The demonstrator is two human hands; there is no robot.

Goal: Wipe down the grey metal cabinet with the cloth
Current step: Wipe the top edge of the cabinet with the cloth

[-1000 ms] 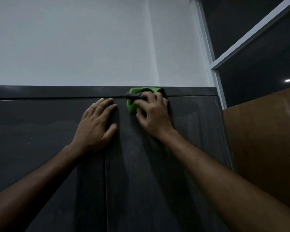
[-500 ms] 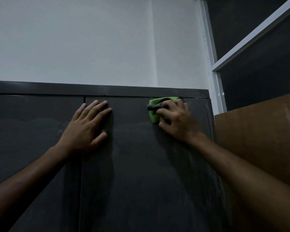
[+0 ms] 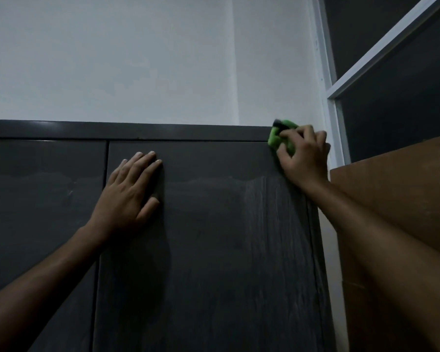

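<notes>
Right hand (image 3: pixel 302 158) presses cloth (image 3: pixel 277 138) (green) against cabinet (image 3: pixel 214 250) corner

Grey cabinet (image 3: pixel 214 250) and green cloth (image 3: pixel 281 139)

The cabinet stands upright, dark grey, two closed doors meeting at a vertical seam left of centre, faint streaks on the right door. The cloth (bright green, bunched, a dark patch on top) presses against the cabinet's top right corner.
</notes>
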